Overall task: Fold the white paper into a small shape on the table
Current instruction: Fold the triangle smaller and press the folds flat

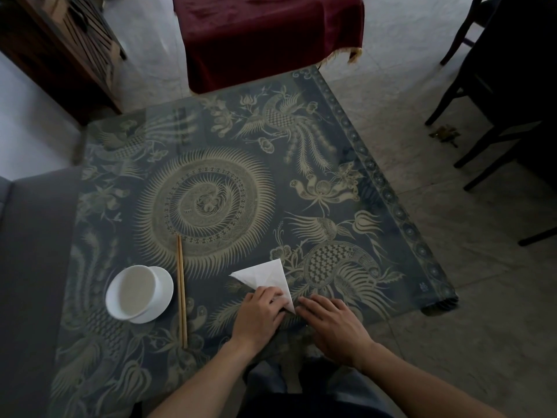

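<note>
Paper [265, 276] long axis runs 11-to-5, sharp tip at 5. Left hand [259, 315] pinches it; right hand [328, 322] lies released beside the tip.

Two hands, left hand [259, 315] and right hand [331, 324]. One folded white paper [265, 274] at the fingertips. Left of the fingers: two chopsticks [181, 291], one white bowl [135, 289], one saucer [165, 283]. Beyond the fingers: one table [331, 164], one red cloth [271, 40].

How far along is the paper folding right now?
Done: the white paper is already a creased, pointed triangle on the table. In hand: left hand rests on its near part, right hand beside the near tip. Left: probably more folds to shrink it.
</note>
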